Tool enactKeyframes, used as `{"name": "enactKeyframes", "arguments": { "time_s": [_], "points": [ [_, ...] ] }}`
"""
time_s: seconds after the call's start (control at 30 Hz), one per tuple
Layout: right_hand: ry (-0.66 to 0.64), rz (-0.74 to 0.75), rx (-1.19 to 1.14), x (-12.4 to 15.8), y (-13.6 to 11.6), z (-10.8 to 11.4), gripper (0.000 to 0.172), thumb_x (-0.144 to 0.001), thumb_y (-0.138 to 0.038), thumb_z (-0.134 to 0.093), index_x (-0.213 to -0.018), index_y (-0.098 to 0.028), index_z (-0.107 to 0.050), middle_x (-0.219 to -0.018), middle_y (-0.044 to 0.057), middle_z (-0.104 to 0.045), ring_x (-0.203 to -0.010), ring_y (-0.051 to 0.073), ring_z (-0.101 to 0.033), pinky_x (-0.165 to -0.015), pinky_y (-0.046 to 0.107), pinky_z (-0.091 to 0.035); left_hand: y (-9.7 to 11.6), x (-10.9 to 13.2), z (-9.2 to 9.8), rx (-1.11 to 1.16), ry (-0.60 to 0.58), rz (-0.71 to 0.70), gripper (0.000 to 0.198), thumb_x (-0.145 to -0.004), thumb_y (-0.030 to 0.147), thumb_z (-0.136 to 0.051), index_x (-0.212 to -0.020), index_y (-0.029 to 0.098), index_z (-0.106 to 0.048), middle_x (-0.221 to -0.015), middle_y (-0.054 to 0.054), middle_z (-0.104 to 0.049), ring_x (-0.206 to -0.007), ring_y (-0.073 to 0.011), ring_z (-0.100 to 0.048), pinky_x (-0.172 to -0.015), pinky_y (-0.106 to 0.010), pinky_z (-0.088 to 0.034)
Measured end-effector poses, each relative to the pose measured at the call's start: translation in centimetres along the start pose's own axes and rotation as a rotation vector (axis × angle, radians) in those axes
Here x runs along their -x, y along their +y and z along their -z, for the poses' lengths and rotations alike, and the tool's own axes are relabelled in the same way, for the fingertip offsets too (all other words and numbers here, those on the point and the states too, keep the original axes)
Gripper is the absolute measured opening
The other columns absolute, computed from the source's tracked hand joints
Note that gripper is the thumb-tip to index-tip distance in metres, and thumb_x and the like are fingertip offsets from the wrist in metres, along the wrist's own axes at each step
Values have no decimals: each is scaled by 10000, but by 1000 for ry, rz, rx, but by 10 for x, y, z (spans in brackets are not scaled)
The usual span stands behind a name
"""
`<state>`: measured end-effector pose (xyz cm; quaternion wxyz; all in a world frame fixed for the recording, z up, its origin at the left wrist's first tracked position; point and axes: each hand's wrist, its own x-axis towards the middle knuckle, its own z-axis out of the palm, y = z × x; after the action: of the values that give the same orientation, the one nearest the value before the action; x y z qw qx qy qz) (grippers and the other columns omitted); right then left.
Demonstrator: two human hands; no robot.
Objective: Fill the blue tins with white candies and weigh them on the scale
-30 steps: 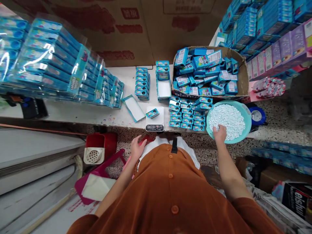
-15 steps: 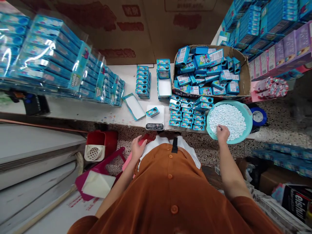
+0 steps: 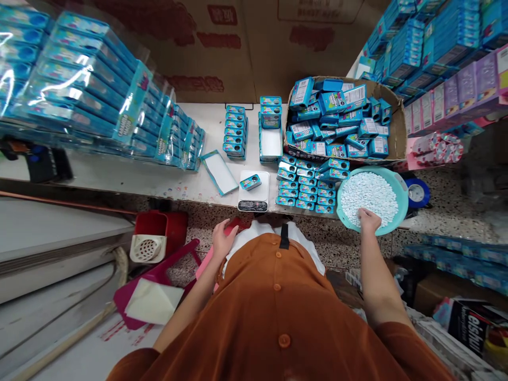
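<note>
A person's cupped right hand point(image 3: 369, 220) sits in white mints point(image 3: 371, 196) heaped in a round turquoise plastic basin point(image 3: 402, 201) on the white tabletop point(image 3: 178, 174), its grip hidden; the loosely open left hand point(image 3: 223, 239) hangs just beside a red object point(image 3: 235, 226).

Bright, even light leaves only faint, soft shadows; white glare streaks the clear plastic shrink-wrap point(image 3: 75, 87) at ten o'clock, and wide-angle distortion bends the frame's edges.
</note>
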<state>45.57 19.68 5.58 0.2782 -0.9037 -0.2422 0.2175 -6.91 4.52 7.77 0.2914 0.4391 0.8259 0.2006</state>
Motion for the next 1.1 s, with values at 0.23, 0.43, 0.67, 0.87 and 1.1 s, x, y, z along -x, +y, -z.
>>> {"name": "enactKeyframes", "arguments": {
  "time_s": [0.23, 0.43, 0.67, 0.87, 1.1],
  "points": [
    [-14, -95, -454, 25, -31, 0, 236, -493, -283, -760, -634, -159, -616, -602, -39, -623, -544, 99, -560, -549, 240, -513, -11, -9, 2, 36, 4, 2, 404, -768, 442, -594, -1084, 190, -601, -1100, -106, -631, -1067, -265, -568, -980, -427, -432],
    [-372, 51, -510, 104, -102, -34, 421, -454, -369, -827, -788, -135, -720, -756, 38, -710, -554, 104, -572, -557, 265, -522, -23, -20, -1, 76, 11, -25, 399, -768, 436, -596, -1071, 176, -603, -1060, -112, -639, -1054, -268, -576, -977, -432, -434],
    [-794, 423, -223, 213, -182, -133, 276, -653, -381, -694, -808, -162, -757, -725, 31, -719, -583, 145, -610, -587, 276, -491, -40, -29, 0, 123, 46, -13, 401, -776, 443, -597, -1084, 187, -597, -1076, -104, -635, -1064, -266, -567, -981, -429, -428],
    [-857, 776, 61, 249, -205, -192, 139, -713, -242, -638, -748, -177, -755, -711, 25, -719, -645, 162, -633, -658, 269, -477, -70, -23, 1, 155, 71, 75, 419, -777, 447, -600, -1101, 180, -595, -1085, -115, -625, -1078, -275, -556, -979, -444, -425],
    [-858, 1104, 370, 263, -216, -214, 177, -742, -125, -602, -780, -199, -759, -817, 49, -719, -779, 190, -643, -751, 286, -476, -86, -15, -1, 234, 89, 158, 412, -776, 435, -607, -1109, 193, -592, -1111, -110, -612, -1092, -268, -547, -987, -425, -423]
  ]
}}
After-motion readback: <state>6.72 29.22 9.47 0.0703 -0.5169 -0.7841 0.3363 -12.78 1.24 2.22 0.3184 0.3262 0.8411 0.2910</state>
